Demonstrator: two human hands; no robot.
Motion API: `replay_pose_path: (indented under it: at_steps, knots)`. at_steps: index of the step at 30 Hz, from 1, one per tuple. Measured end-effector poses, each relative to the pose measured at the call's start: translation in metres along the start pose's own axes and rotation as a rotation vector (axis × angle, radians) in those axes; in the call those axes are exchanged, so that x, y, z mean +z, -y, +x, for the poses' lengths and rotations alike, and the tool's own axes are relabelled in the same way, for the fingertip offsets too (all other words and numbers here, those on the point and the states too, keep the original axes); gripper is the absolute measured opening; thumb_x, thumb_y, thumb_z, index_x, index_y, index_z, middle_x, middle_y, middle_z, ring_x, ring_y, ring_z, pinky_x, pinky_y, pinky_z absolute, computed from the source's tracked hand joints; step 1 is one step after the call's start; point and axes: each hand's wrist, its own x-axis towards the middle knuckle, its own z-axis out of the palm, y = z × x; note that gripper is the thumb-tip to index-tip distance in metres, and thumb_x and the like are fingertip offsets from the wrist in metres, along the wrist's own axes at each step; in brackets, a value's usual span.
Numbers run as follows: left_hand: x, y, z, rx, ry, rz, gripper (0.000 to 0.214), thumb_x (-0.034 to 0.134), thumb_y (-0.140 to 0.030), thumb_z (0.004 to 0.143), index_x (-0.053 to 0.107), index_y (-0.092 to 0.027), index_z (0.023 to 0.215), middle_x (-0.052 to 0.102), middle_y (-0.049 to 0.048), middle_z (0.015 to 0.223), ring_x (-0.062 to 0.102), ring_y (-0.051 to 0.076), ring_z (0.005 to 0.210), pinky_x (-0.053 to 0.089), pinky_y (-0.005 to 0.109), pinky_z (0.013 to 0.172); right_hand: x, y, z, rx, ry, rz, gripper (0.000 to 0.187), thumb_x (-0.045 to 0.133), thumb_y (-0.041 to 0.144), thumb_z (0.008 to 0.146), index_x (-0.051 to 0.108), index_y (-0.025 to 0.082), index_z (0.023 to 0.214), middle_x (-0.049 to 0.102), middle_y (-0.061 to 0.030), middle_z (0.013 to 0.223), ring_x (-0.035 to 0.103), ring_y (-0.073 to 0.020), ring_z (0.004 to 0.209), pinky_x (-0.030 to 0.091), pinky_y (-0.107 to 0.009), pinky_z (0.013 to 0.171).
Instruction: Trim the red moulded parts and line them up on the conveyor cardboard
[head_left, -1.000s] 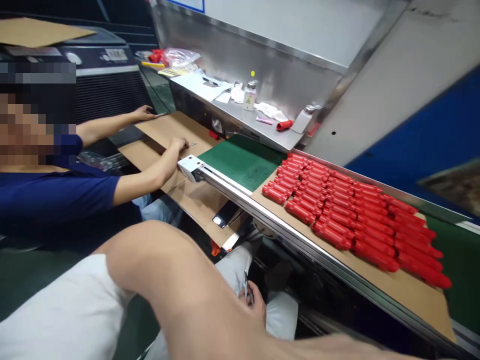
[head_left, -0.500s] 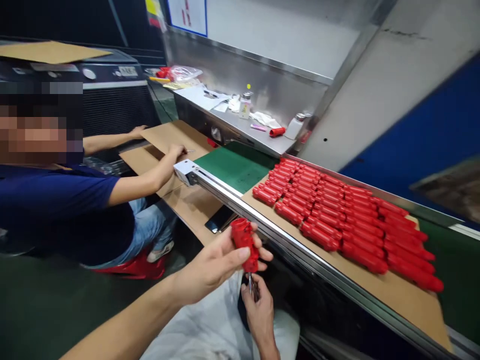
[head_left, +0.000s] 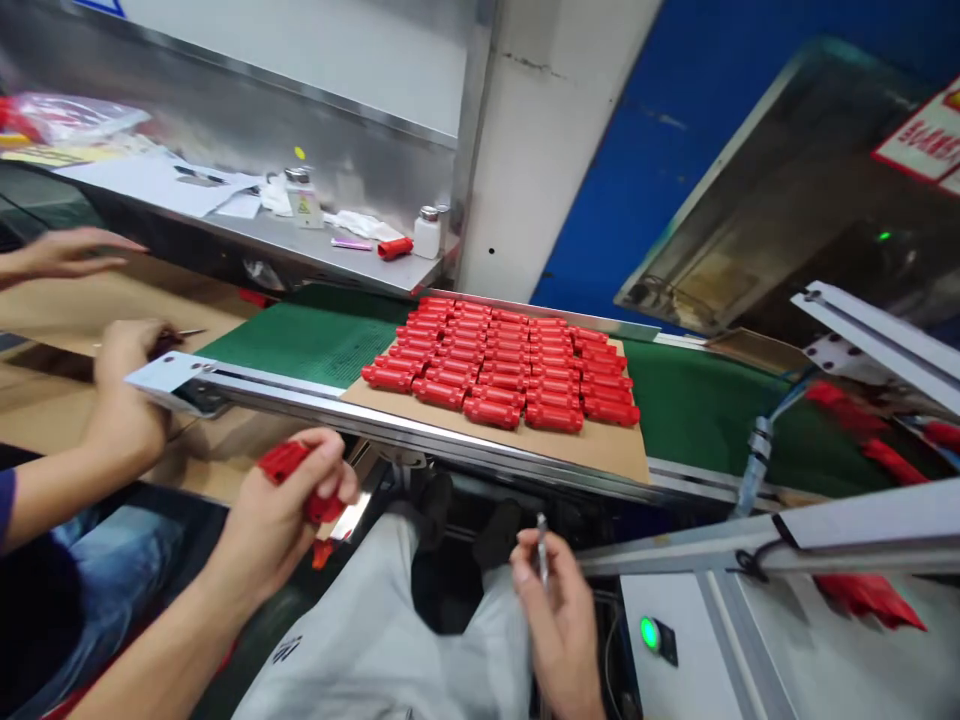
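The left hand [head_left: 277, 520] is at the near side of the belt [head_left: 315, 325], close to its left end. The left forearm extends obliquely toward the belt; the fingers curl around a held part [head_left: 283, 461], and the thumb lies across it. This part is red and partly hidden by the grip. The right hand [head_left: 559, 620] is also at the near side of the belt, farther right, with the wrist low and the fingers raised. The thumb and fingertips pinch a slim, shiny metal tool [head_left: 541, 545], held upright.

The belt is green, flat and edged by a metal frame [head_left: 315, 402]. On the belt lies a brown cardboard sheet [head_left: 600, 452], which carries rows of parts [head_left: 491, 410]: red, elongated and ribbed, placed side by side. Behind the belt is a steel shelf [head_left: 360, 262] with two pale bottles [head_left: 427, 236]. At the left end of the belt, a co-worker's near hand [head_left: 126, 350] grips a thin rod [head_left: 190, 332]; the far hand [head_left: 67, 255] has its fingers extended.
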Motion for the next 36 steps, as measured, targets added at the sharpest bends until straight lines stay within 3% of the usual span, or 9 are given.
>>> replay_pose_path:
  at_steps: [3, 5, 8, 14, 19, 25, 31, 36]
  knots:
    - [-0.004, -0.028, 0.003, -0.017, 0.101, -0.120, 0.011, 0.069, -0.031, 0.100, 0.067, -0.023, 0.094, 0.057, -0.0041, 0.070, 0.057, 0.015, 0.068, 0.056, 0.026, 0.066, -0.017, 0.042, 0.012, -0.149, -0.110, -0.031, 0.039, 0.072, 0.046, 0.101, 0.070, 0.021, 0.131, 0.074, -0.0057, 0.102, 0.074, -0.0171, 0.089, 0.063, -0.025, 0.080]
    - [-0.002, -0.035, -0.005, -0.081, 0.133, -0.204, 0.013, 0.067, -0.032, 0.097, 0.071, -0.022, 0.104, 0.069, 0.0021, 0.089, 0.066, 0.022, 0.085, 0.062, 0.034, 0.074, -0.017, 0.054, 0.017, -0.211, -0.089, -0.067, 0.038, 0.072, 0.044, 0.102, 0.070, 0.023, 0.133, 0.073, -0.0037, 0.102, 0.072, -0.0152, 0.086, 0.061, -0.024, 0.078]
    - [0.006, -0.028, -0.023, -0.161, 0.205, -0.316, 0.025, 0.075, -0.032, 0.087, 0.074, -0.021, 0.110, 0.070, 0.0068, 0.107, 0.068, 0.028, 0.101, 0.065, 0.042, 0.083, -0.002, 0.054, 0.019, -0.277, -0.017, -0.159, 0.035, 0.073, 0.039, 0.102, 0.069, 0.026, 0.135, 0.072, -0.0016, 0.102, 0.071, -0.0138, 0.086, 0.059, -0.024, 0.078]
    - [0.013, 0.003, -0.038, -0.298, 0.436, -0.523, 0.042, 0.076, -0.030, 0.077, 0.075, -0.014, 0.116, 0.059, 0.0088, 0.106, 0.059, 0.023, 0.097, 0.059, 0.042, 0.088, 0.031, 0.062, 0.011, -0.532, 0.059, -0.379, 0.027, 0.075, 0.028, 0.100, 0.071, 0.026, 0.127, 0.068, 0.0001, 0.100, 0.063, -0.0116, 0.081, 0.054, -0.024, 0.075]
    - [0.014, 0.015, -0.043, -0.273, 0.481, -0.524, 0.032, 0.075, -0.017, 0.073, 0.072, -0.017, 0.105, 0.051, 0.0053, 0.105, 0.055, 0.020, 0.098, 0.055, 0.038, 0.090, 0.040, 0.073, 0.007, -0.604, 0.139, -0.409, 0.027, 0.074, 0.021, 0.099, 0.071, 0.024, 0.126, 0.067, 0.0006, 0.094, 0.060, -0.0107, 0.075, 0.051, -0.023, 0.066]
    - [0.022, 0.027, -0.046, -0.219, 0.482, -0.491, 0.033, 0.077, -0.016, 0.073, 0.069, -0.020, 0.104, 0.048, 0.0036, 0.104, 0.054, 0.019, 0.102, 0.054, 0.036, 0.094, 0.037, 0.068, 0.009, -0.605, 0.178, -0.433, 0.030, 0.074, 0.018, 0.098, 0.071, 0.023, 0.128, 0.067, -0.0003, 0.094, 0.060, -0.0115, 0.075, 0.053, -0.025, 0.069]
    - [0.030, 0.031, -0.048, -0.270, 0.479, -0.499, 0.032, 0.078, -0.015, 0.071, 0.067, -0.019, 0.100, 0.046, 0.0032, 0.101, 0.053, 0.018, 0.099, 0.051, 0.033, 0.088, 0.037, 0.065, 0.013, -0.633, 0.209, -0.418, 0.038, 0.075, 0.015, 0.096, 0.070, 0.023, 0.133, 0.070, -0.0041, 0.104, 0.065, -0.0155, 0.084, 0.058, -0.031, 0.078]
    - [0.033, 0.032, -0.048, -0.335, 0.526, -0.486, 0.037, 0.080, -0.015, 0.071, 0.068, -0.020, 0.105, 0.049, 0.0033, 0.102, 0.056, 0.018, 0.099, 0.052, 0.032, 0.085, 0.032, 0.070, 0.018, -0.765, 0.268, -0.443, 0.048, 0.076, 0.007, 0.091, 0.068, 0.020, 0.137, 0.073, -0.0089, 0.111, 0.068, -0.0205, 0.095, 0.058, -0.036, 0.080]
